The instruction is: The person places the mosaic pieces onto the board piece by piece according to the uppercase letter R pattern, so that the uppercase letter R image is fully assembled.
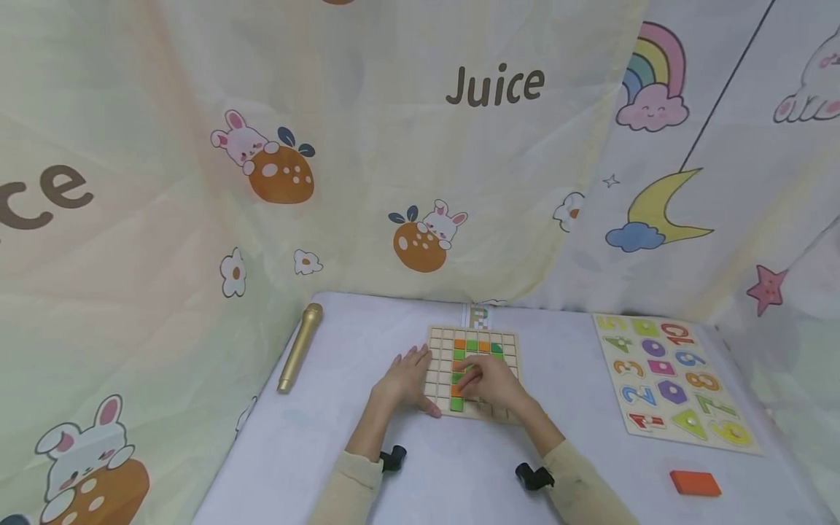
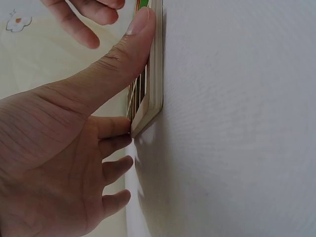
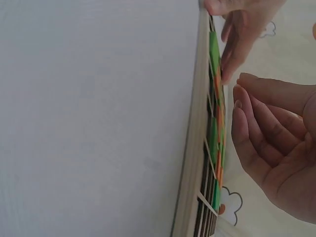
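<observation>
A wooden grid board lies on the white table, several of its cells filled with green and orange square tiles. My left hand rests at its left side, fingers spread against the edge; in the left wrist view the straight thumb lies along the rim. Over the middle of the board hovers my right hand, fingers bent. The right wrist view has its thumb and fingertips brought together above the tiles, no piece showing between them. A green tile sits at the near end of the tile column.
Behind the board lies a patterned card. A gold microphone-shaped stick is at the table's left edge. To the right are a number and shape puzzle board and an orange block. Printed cloth hangs around the table.
</observation>
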`<state>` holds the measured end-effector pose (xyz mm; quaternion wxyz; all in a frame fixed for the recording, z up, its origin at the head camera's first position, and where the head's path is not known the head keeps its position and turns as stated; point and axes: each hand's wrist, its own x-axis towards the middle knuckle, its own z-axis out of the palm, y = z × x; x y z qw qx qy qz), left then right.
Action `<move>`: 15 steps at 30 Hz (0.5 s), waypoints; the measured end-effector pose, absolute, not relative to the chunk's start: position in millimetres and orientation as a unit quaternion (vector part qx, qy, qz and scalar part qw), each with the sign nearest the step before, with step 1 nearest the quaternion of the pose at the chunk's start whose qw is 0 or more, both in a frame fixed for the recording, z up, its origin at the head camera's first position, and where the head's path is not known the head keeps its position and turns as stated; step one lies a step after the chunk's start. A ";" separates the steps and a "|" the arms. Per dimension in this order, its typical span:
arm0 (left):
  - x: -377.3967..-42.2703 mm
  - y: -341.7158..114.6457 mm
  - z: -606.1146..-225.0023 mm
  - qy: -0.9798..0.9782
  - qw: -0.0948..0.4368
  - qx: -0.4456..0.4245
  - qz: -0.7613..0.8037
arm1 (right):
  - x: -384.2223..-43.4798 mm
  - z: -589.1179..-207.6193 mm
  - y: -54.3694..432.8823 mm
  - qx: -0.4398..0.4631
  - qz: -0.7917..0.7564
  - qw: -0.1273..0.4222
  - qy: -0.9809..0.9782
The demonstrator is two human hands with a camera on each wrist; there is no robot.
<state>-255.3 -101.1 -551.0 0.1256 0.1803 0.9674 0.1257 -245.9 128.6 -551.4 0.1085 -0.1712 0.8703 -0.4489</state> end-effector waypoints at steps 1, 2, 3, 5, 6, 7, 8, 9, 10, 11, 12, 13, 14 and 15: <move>-254.7 -101.4 -550.4 0.968 0.126 0.180 0.125 | -245.3 -549.2 129.5 -0.170 -0.452 0.105 0.869; -254.2 -101.6 -549.8 0.968 0.125 0.180 0.126 | -245.2 -547.9 130.4 -0.170 -0.454 0.102 0.869; -254.2 -101.9 -549.5 0.968 0.126 0.179 0.126 | -245.1 -547.1 131.1 -0.173 -0.453 0.099 0.869; -255.1 -102.4 -551.7 0.968 0.126 0.177 0.126 | -245.2 -546.7 131.9 -0.181 -0.446 0.103 0.871; -256.0 -102.6 -554.4 0.968 0.125 0.176 0.127 | -245.1 -547.5 131.9 -0.185 -0.441 0.109 0.871; -256.3 -102.6 -554.5 0.968 0.126 0.175 0.129 | -244.6 -548.4 131.9 -0.188 -0.440 0.118 0.870; -257.6 -102.7 -557.3 0.968 0.125 0.175 0.128 | -243.9 -549.6 131.9 -0.187 -0.437 0.129 0.870; -258.4 -102.7 -559.3 0.968 0.127 0.173 0.126 | -242.8 -550.8 131.7 -0.189 -0.432 0.139 0.871; -258.5 -102.5 -560.0 0.968 0.127 0.172 0.129 | -241.6 -551.7 131.7 -0.189 -0.428 0.148 0.871; -258.9 -102.6 -561.9 0.968 0.126 0.173 0.129 | -240.3 -552.5 131.7 -0.188 -0.424 0.154 0.873; -259.2 -102.4 -562.2 0.968 0.126 0.174 0.128 | -238.9 -553.1 131.8 -0.185 -0.421 0.161 0.873; -258.9 -101.9 -560.8 0.968 0.127 0.174 0.130 | -237.5 -553.0 132.1 -0.184 -0.417 0.163 0.875; -259.4 -101.7 -562.5 0.968 0.127 0.174 0.129 | -236.5 -552.6 132.2 -0.185 -0.413 0.164 0.877; -258.9 -101.3 -561.5 0.968 0.128 0.174 0.129 | -236.0 -552.2 132.5 -0.187 -0.409 0.162 0.878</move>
